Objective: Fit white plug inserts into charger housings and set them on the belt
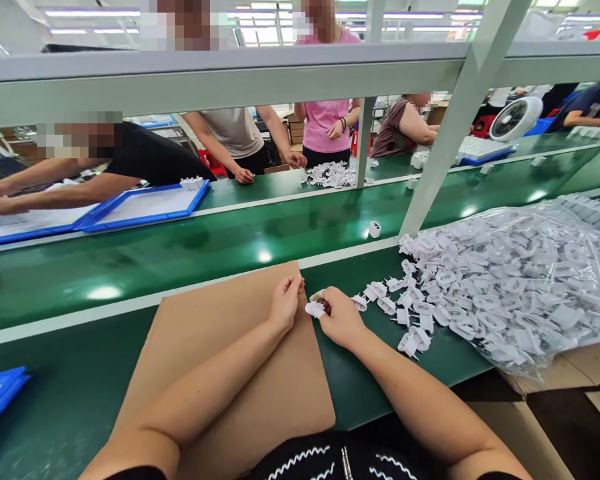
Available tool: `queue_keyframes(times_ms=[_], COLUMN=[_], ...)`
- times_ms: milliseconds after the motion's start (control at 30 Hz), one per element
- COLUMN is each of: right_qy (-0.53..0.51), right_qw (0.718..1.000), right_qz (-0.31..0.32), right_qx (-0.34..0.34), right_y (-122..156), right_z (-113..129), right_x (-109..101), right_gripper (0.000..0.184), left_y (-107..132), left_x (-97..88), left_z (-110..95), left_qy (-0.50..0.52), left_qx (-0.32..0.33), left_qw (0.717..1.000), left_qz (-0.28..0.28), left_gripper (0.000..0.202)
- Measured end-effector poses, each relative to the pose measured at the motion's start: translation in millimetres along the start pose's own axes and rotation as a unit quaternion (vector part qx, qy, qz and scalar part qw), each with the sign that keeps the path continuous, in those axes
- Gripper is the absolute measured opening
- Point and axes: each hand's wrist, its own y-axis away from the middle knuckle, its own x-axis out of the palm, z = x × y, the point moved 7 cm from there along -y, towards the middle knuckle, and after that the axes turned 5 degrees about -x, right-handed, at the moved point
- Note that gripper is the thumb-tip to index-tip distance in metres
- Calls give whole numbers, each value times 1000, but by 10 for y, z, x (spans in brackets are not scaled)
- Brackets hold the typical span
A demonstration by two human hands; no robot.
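My right hand [344,317] grips a small white plug part [315,310] between thumb and fingers, just past the right edge of a brown cardboard sheet [230,347]. Close by on the left, my left hand [285,301] is over the sheet's far right corner with its fingertips pinched together; whatever they may hold is too small to make out. Loose white plug parts [375,291] with pins lie on the green table just right of my right hand. They spread into a large heap [520,273] partly under clear plastic.
A green conveyor belt [220,257] runs beyond the table, with a single white part [375,229] on it. A slanted metal post [450,127] rises ahead. Blue-rimmed trays [150,202] and several co-workers are across the belt. An open carton [555,400] stands below the heap.
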Motion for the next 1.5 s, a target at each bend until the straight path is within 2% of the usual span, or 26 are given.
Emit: queue_keyframes(times_ms=[100,200,333,400,433,500,567,633,733,800,900,967,1067,1167,1267,1333,1400,1500], right_qy=[61,80,100,109,112,115,118,124,133,132,126,109,34,-69,-186,-255,-293,-299], right_qw=[996,992,988,986,985,984,983,983,983,982,985,990,999,991,969,953,943,941], right_qz=[60,96,117,127,131,137,138,134,129,132,121,89,-2,-115,-148,-126,-98,-68], right_qx=[3,3,-5,-7,-7,-6,-3,-1,-2,-4,-10,-18,-26,-1,69,107,127,139], right_y=[20,33,43,49,52,56,59,61,64,63,36,-4,-82,-142,-176,-192,-198,-186], right_z=[25,46,73,84,88,92,88,79,63,55,41,24,-34,-167,-328,-376,-374,-345], right_x=[69,113,133,135,135,134,132,132,148,160,115,18,-215,-457,-522,-475,-418,-353], right_gripper=[21,21,21,22,23,24,25,23,21,21,24,28,26,17,30,39,44,46], left_y=[-132,-365,-730,-896,-962,-1057,-1133,-1200,-1279,-1314,-1319,-1278,-1114,-765,-250,90,355,552], left_x=[48,221,816,1186,1382,1776,2094,2307,2431,2396,2193,1958,1456,879,442,285,222,222], left_z=[-60,-272,-567,-647,-672,-671,-626,-580,-552,-566,-622,-666,-711,-708,-669,-633,-576,-477], left_qy=[-46,-99,-251,-304,-335,-411,-467,-496,-494,-482,-465,-451,-434,-396,-359,-345,-335,-303], left_qx=[-6,51,166,210,234,278,294,289,265,254,257,260,250,215,190,187,183,183], left_qw=[999,994,948,916,894,833,778,748,749,765,788,803,826,861,881,885,887,897], left_qz=[2,11,105,156,184,247,299,333,353,343,311,290,258,237,241,250,260,263], left_gripper=[45,36,29,36,45,67,84,89,70,49,28,26,28,31,31,29,27,25])
